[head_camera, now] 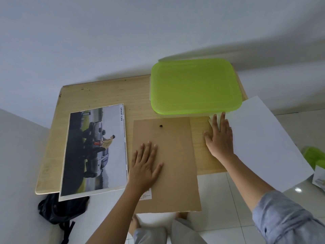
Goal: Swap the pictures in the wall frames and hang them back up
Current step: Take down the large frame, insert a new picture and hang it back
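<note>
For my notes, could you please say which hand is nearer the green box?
Right. The right hand lies just before the green box; the left hand rests farther away on the brown board.

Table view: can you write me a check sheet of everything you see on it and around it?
Surface: wooden table, pushed against the wall.
Job's things: car picture lies flat on the left, with its near end past the table edge. Brown board lies flat in the middle and also overhangs. White sheet sticks out past the right side.
Clutter: green-lidded box at the far right of the table.
Grips: left hand rests flat on the board. Right hand, fingers straight, touches the sheet's corner.
Cables: nothing seen.
Surroundings: white wall; black bag on the floor at the left; pale tiled floor.
</note>
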The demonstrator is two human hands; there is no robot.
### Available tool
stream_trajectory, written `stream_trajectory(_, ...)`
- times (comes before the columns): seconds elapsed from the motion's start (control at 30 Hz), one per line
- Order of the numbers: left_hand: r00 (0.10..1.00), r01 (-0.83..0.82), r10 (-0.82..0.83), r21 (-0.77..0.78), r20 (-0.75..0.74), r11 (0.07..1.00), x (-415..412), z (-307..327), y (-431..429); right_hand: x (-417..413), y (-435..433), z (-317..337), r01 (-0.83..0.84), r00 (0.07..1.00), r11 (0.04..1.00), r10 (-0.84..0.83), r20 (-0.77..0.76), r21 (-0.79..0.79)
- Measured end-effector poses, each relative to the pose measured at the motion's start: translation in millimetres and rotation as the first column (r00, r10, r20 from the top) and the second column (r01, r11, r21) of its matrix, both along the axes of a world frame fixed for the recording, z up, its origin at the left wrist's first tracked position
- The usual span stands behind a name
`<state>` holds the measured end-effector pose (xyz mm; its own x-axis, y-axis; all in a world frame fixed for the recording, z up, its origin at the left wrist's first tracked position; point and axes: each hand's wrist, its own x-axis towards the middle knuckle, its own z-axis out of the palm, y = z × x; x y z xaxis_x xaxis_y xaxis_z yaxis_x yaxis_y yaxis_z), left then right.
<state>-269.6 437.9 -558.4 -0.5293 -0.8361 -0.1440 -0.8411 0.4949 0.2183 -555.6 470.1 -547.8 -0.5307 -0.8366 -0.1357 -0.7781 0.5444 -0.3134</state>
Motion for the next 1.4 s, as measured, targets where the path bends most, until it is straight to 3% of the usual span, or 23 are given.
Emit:
stream_trajectory(0.3, 0.998, -0.034, 0.034, 0.005, -0.061, 0.999, 9.4, 2.5, -4.3, -5.5, 0.5, 5.7, -0.022, 0.999, 1.0, 0.021, 0.024, 0.012)
stream_trajectory(0.47, 0.952, -0.29, 0.301, 0.153, -0.055, 0.945, 4.1, 21.0, 3.5, 6.3, 4.2, 15.9, 0.016, 0.999, 0.999, -0.014, 0.049, -0.042)
stream_trajectory(0.57, 0.93, -0.351, 0.365, 0.194, -0.043, 0.916, -0.6, 27.5, 12.3, 33.6, 15.8, 16.8, -0.031, 0.999, 0.989, 0.037, 0.036, -0.142)
stream_trajectory(0.77, 0.894, -0.39, 0.433, 0.278, -0.115, 0.878, -13.1, 34.5, 20.6, 99.4, 49.3, 2.7, -0.089, 0.981, 0.976, 0.121, 0.15, -0.201)
stream_trajectory(1.0, 0.754, -0.453, 0.593, 0.429, -0.283, 0.782, -11.2, 41.1, 21.1, 120.0, 56.2, 17.4, 0.165, 0.93, 0.958, -0.071, 0.361, -0.235)
stream_trajectory(1.17, 0.68, -0.47, 0.644, 0.466, -0.351, 0.75, -11.5, 48.6, 21.1, 116.3, 62.2, 25.3, 0.403, 0.795, 0.897, -0.245, 0.554, -0.181)
stream_trajectory(1.27, 0.676, -0.451, 0.633, 0.467, -0.377, 0.76, -9.0, 56.1, 22.2, 116.5, 70.4, 33.3, 0.503, 0.719, 0.841, -0.28, 0.636, -0.199)
stream_trajectory(1.4, 0.657, -0.372, 0.602, 0.499, -0.455, 0.783, 7.3, 65.5, 19.5, 125.7, 81.9, 38.8, 0.557, 0.724, 0.772, -0.271, 0.634, -0.306)
